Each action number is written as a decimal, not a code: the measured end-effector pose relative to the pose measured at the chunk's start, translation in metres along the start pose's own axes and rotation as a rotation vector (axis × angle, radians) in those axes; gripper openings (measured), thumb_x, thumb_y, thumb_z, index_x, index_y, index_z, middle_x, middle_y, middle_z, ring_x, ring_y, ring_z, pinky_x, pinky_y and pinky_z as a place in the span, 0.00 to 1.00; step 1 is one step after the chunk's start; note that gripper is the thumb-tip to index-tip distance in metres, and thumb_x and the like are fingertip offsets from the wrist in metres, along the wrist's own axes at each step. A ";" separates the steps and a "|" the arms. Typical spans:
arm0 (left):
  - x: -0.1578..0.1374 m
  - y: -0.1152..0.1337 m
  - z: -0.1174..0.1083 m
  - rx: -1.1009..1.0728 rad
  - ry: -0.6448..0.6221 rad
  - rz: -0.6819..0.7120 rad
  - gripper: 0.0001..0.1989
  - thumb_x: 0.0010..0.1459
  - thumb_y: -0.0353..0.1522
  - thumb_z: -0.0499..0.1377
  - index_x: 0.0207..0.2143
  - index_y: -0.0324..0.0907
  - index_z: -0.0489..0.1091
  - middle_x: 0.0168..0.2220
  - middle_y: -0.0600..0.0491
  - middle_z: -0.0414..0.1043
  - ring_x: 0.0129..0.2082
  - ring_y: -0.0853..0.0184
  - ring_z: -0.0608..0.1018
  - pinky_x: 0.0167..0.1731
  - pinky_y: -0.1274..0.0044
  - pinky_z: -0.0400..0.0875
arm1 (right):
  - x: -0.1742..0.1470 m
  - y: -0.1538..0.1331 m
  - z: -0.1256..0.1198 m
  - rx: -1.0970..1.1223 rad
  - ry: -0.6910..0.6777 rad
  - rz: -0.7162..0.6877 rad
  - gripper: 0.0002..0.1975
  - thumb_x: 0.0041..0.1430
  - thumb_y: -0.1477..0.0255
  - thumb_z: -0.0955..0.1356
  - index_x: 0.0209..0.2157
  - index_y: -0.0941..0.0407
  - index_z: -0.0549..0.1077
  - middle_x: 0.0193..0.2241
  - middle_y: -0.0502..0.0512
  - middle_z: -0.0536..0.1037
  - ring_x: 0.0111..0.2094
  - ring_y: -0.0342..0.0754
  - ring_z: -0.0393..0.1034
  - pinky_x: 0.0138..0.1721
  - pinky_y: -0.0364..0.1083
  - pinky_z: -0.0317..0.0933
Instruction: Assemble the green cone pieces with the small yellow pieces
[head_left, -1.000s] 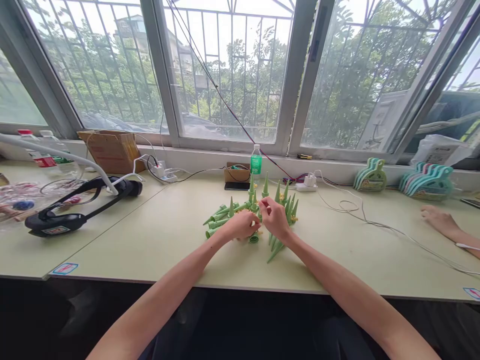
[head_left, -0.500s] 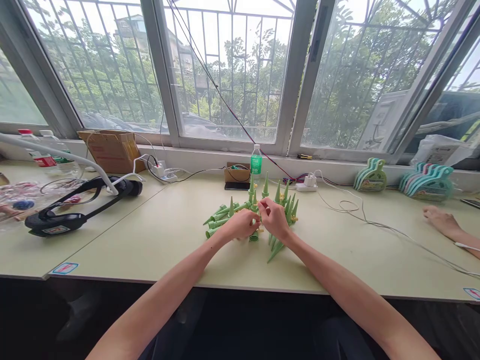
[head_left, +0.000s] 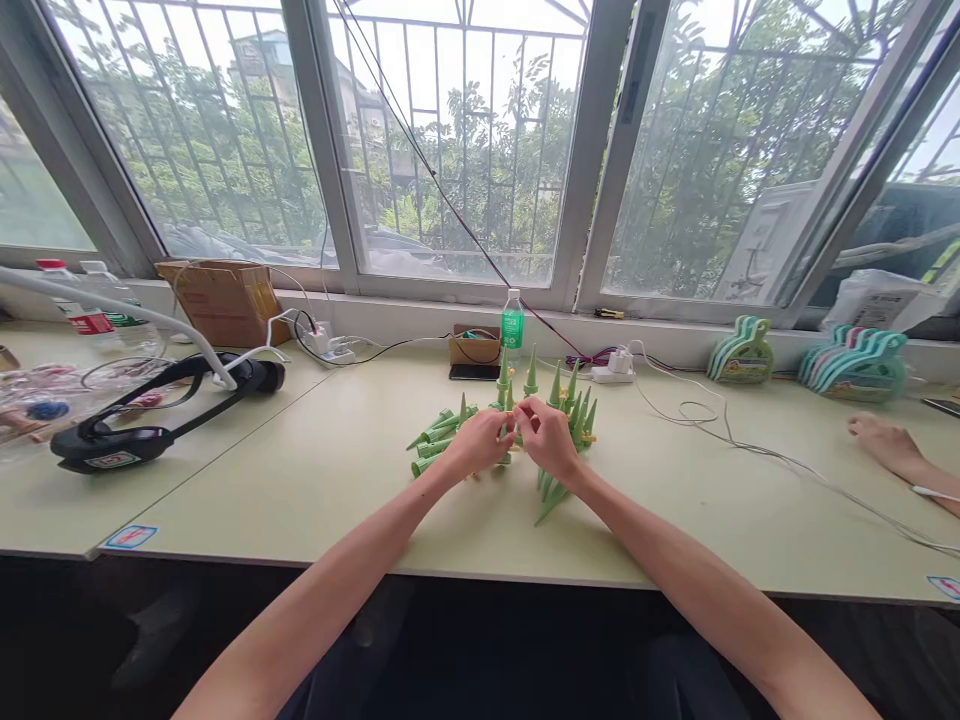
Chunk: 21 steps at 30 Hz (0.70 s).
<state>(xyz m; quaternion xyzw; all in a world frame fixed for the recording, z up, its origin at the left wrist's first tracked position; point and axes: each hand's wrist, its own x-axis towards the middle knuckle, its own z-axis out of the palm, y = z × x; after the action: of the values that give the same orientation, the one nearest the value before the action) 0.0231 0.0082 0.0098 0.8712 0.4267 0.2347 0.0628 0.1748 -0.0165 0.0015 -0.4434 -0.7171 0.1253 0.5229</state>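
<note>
My left hand (head_left: 484, 441) and my right hand (head_left: 547, 436) meet over the middle of the table, both closed in a pinch. A small yellow-orange bit shows by the fingertips, but the fingers hide most of what they hold. Around the hands is a group of green plastic spikes. Several upright spikes (head_left: 531, 372) stand behind them. Left of my left hand lie green spikes (head_left: 427, 464) with wide round ends. By my right hand, more spikes (head_left: 582, 418) stand close together, some with yellow fittings (head_left: 589, 438). One spike (head_left: 551, 502) lies pointing toward the front edge.
Behind the spikes stand a green-labelled bottle (head_left: 512, 320) and a small cardboard box (head_left: 474, 348). A black headset (head_left: 157, 415) lies left. White cables (head_left: 724, 420) cross the right side, where another person's hand (head_left: 885, 443) rests near stacked teal plastic pieces (head_left: 855, 368).
My left hand has shifted slightly up, its fingertips now nearer those of my right hand. The green round end below the fingers shows less. The right hand stays nearly in place.
</note>
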 end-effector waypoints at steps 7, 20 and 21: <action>-0.001 0.001 -0.001 -0.035 0.033 -0.022 0.09 0.58 0.35 0.54 0.35 0.42 0.71 0.32 0.52 0.67 0.30 0.67 0.71 0.29 0.77 0.63 | -0.001 -0.003 -0.001 0.002 0.011 -0.003 0.12 0.64 0.64 0.60 0.31 0.55 0.68 0.25 0.50 0.75 0.20 0.41 0.64 0.25 0.41 0.58; -0.001 0.000 0.002 -0.108 0.108 0.027 0.21 0.58 0.29 0.55 0.54 0.45 0.61 0.41 0.50 0.68 0.32 0.67 0.73 0.37 0.75 0.67 | -0.001 -0.010 -0.004 -0.002 0.082 0.005 0.15 0.65 0.61 0.59 0.32 0.56 0.68 0.24 0.49 0.71 0.18 0.40 0.61 0.22 0.40 0.55; -0.001 0.000 0.002 -0.128 0.113 0.044 0.24 0.57 0.29 0.55 0.56 0.45 0.58 0.41 0.50 0.68 0.32 0.67 0.72 0.37 0.75 0.66 | -0.001 -0.010 -0.004 -0.003 0.082 0.002 0.15 0.65 0.61 0.59 0.32 0.56 0.68 0.24 0.49 0.71 0.18 0.40 0.61 0.22 0.40 0.55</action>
<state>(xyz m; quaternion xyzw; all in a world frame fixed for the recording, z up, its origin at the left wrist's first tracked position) 0.0234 0.0075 0.0072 0.8600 0.3942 0.3115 0.0893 0.1738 -0.0240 0.0090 -0.4496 -0.6949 0.1066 0.5510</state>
